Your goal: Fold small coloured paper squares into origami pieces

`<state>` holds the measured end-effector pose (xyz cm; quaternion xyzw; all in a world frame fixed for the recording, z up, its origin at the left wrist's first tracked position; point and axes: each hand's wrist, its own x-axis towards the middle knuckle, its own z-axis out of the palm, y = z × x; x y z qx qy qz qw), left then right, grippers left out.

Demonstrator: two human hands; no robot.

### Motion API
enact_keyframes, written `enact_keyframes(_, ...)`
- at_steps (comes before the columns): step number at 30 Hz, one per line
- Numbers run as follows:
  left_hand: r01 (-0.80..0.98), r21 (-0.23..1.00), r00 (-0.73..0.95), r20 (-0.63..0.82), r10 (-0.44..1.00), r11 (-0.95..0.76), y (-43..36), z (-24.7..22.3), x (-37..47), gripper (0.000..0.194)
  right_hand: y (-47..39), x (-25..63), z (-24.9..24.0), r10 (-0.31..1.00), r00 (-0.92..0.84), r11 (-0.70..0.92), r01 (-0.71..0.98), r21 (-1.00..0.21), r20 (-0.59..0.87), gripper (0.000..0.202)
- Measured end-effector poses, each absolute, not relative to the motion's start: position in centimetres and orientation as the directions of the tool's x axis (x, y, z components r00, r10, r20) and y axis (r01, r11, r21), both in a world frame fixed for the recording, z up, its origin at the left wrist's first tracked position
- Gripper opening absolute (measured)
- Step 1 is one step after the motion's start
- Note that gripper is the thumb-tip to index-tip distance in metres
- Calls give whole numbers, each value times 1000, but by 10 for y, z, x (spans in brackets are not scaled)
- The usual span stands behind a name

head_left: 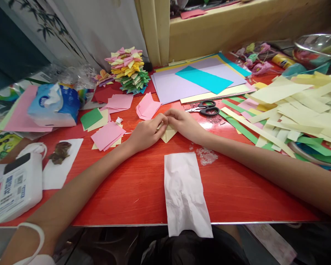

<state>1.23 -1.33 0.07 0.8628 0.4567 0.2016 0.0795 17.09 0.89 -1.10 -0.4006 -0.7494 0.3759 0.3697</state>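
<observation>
Both my hands meet over the middle of the red table. My left hand point(149, 131) and my right hand point(183, 124) pinch a small folded cream paper point(168, 135) between their fingertips; its pointed lower end shows below the fingers. Folded pink paper point(148, 106) lies just beyond my left hand. Black-handled scissors point(208, 108) rest beyond my right wrist. Left of my left hand are pink squares point(108, 135) and a green square point(91, 118). A crumpled white paper point(185, 191) lies nearer, over the table edge.
A stack of folded coloured pieces point(130, 70) stands at the back, beside lilac sheets point(168, 85) with a teal strip point(204, 79). Cream and green strips point(300, 106) heap up on the right, near a metal bowl point(320, 38). A tissue pack point(53, 105) and white device point(20, 187) are left.
</observation>
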Motion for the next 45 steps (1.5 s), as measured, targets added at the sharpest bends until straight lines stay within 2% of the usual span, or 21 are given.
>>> enact_keyframes(45,751,320,504,288,814,-578,-13,0,13,15,10,170,-11,878,-399,406,328,-853,265,19)
